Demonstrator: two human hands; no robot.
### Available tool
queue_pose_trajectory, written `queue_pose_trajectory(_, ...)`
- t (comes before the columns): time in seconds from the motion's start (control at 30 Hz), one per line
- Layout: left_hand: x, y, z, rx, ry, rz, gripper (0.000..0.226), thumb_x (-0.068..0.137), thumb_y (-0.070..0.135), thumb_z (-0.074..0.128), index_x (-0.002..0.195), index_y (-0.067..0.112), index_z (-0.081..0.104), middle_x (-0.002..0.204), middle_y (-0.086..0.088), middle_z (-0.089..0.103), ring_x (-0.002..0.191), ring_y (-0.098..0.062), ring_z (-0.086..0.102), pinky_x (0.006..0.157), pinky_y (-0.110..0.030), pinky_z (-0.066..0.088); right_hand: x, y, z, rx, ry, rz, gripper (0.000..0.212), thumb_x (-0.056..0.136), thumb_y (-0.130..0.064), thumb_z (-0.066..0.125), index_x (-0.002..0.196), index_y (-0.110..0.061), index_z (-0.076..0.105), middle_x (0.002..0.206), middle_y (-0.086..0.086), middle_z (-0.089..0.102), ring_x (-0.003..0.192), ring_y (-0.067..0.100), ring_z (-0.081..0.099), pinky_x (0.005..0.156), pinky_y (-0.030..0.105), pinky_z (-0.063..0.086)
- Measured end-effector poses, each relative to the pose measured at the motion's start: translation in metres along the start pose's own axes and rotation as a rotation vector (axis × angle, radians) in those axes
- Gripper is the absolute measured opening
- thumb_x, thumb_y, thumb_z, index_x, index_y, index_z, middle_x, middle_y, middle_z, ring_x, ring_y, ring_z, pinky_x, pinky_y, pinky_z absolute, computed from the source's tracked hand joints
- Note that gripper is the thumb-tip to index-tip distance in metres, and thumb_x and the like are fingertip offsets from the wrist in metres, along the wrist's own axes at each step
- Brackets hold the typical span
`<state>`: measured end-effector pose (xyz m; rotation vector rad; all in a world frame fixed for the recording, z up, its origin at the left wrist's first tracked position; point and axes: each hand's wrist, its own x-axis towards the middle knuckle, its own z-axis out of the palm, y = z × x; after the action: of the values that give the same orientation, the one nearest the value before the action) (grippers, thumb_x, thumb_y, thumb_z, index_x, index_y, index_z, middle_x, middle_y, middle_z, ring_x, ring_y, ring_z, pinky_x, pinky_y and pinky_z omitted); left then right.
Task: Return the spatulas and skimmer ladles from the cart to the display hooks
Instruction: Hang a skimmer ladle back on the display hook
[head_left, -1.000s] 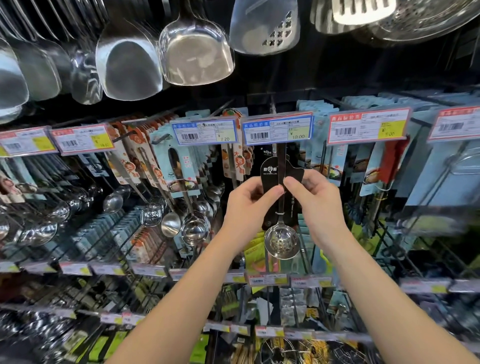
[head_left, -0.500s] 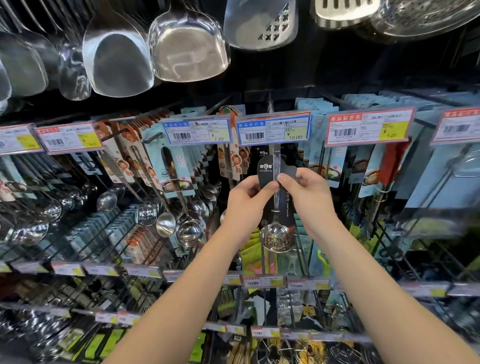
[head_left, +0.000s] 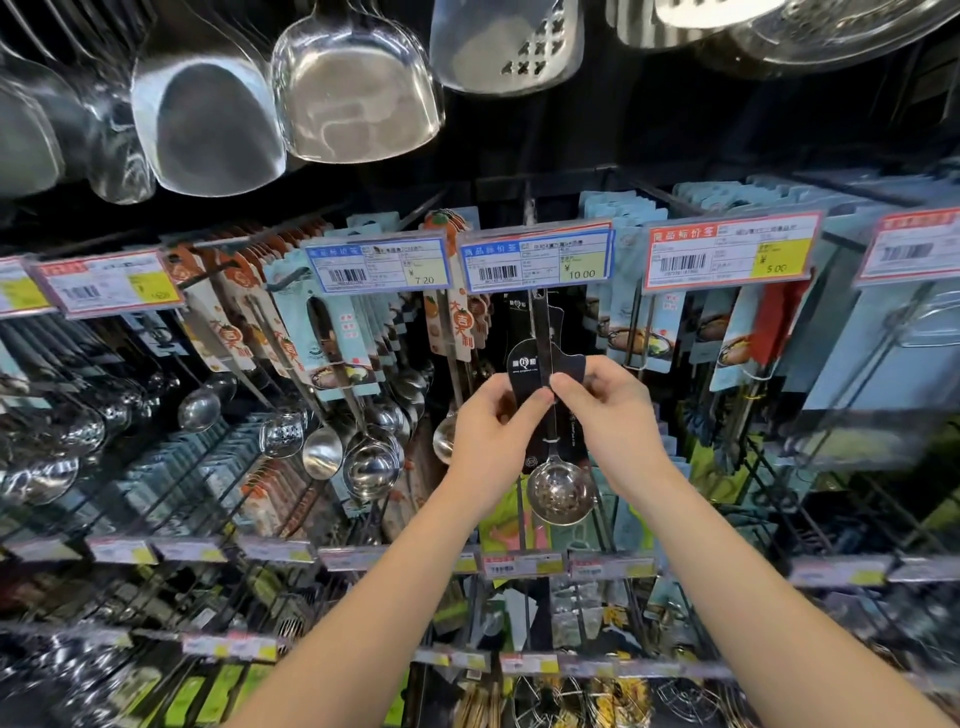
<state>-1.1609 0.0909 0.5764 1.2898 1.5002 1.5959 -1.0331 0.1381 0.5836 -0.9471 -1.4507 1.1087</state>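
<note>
Steel skimmer ladle (head_left: 560, 491) between raised hands

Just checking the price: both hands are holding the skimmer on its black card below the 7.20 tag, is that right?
Not quite: in the head view both hands, left and right, hold the skimmer below the 10.00 tag, not 7.20.

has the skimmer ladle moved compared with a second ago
Cannot tell. The skimmer ladle hangs just as far below the 10.00 price tag; only the camera shifted.
</note>
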Motion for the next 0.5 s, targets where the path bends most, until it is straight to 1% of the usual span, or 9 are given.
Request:
queue_pose_trajectory(0.03, -0.002, 0.002, -0.002, -0.007, -0.009, 0.021, 0.006, 0.099, 0.017, 0.071, 0.104, 0.015, 0.073, 0.09, 0.008, 0.076, 0.081, 0.001, 0.067, 0.075, -0.02, 0.054, -0.003, -0.003, -0.001, -0.002, -0.006, -0.033, 0.005, 0.098, -0.015, 0.067, 0.098, -0.016, 0.072, 0.097, 0.023, 0.072, 0.094, 0.04, 0.066, 0.087, 0.053, 0.055)
queue_pose_trajectory(0.07, -0.004, 0.004, -0.004, -0.019, -0.02, 0.038, 0.005, 0.099, 0.015, 0.071, 0.104, 0.015, 0.073, 0.087, 0.013, 0.075, 0.08, 0.004, 0.068, 0.073, -0.016, 0.053, -0.006, -0.006, -0.001, -0.002, -0.009, -0.068, 0.004, 0.096, -0.018, 0.068, 0.097, -0.017, 0.072, 0.097, 0.025, 0.07, 0.091, 0.04, 0.066, 0.086, 0.055, 0.054)
queue_pose_trajectory(0.13, -0.008, 0.008, -0.008, -0.037, -0.034, 0.066, 0.007, 0.099, 0.011, 0.07, 0.104, 0.014, 0.072, 0.082, 0.016, 0.074, 0.076, 0.007, 0.067, 0.069, -0.013, 0.053, -0.011, -0.013, -0.001, -0.003, -0.002, -0.116, 0.005, 0.093, -0.025, 0.069, 0.094, -0.021, 0.071, 0.096, 0.028, 0.068, 0.086, 0.038, 0.064, 0.084, 0.057, 0.052)
queue_pose_trajectory(0.23, -0.014, 0.012, -0.011, -0.051, -0.05, 0.089, 0.009, 0.099, 0.01, 0.07, 0.107, 0.013, 0.072, 0.088, 0.01, 0.074, 0.079, 0.003, 0.069, 0.07, -0.018, 0.056, -0.017, -0.018, -0.001, 0.006, -0.017, -0.145, 0.006, 0.092, -0.027, 0.068, 0.096, -0.023, 0.072, 0.096, 0.024, 0.069, 0.093, 0.045, 0.062, 0.086, 0.059, 0.053)
queue_pose_trajectory(0.33, -0.019, 0.01, -0.012, -0.053, -0.041, 0.089, 0.01, 0.099, 0.011, 0.07, 0.107, 0.017, 0.073, 0.09, 0.008, 0.076, 0.083, 0.0, 0.07, 0.075, -0.02, 0.058, -0.023, -0.017, -0.001, 0.031, -0.033, -0.139, 0.005, 0.095, -0.018, 0.068, 0.097, -0.021, 0.072, 0.097, 0.02, 0.071, 0.095, 0.045, 0.062, 0.087, 0.056, 0.052)
queue_pose_trajectory(0.43, -0.023, 0.009, -0.013, -0.026, -0.038, 0.113, 0.012, 0.099, 0.013, 0.071, 0.103, 0.023, 0.073, 0.095, 0.003, 0.077, 0.086, -0.003, 0.069, 0.077, -0.022, 0.058, -0.029, -0.016, -0.001, 0.025, -0.029, -0.149, 0.015, 0.098, -0.01, 0.068, 0.095, -0.024, 0.072, 0.096, 0.019, 0.071, 0.087, 0.037, 0.062, 0.083, 0.05, 0.053)
queue_pose_trajectory(0.5, -0.024, 0.011, -0.014, -0.018, -0.04, 0.113, 0.011, 0.099, 0.014, 0.071, 0.103, 0.024, 0.073, 0.093, 0.009, 0.076, 0.086, -0.003, 0.07, 0.078, -0.023, 0.059, -0.03, -0.019, -0.001, 0.048, -0.015, -0.151, 0.017, 0.097, -0.008, 0.068, 0.094, -0.024, 0.072, 0.096, 0.019, 0.071, 0.084, 0.029, 0.062, 0.081, 0.046, 0.054)
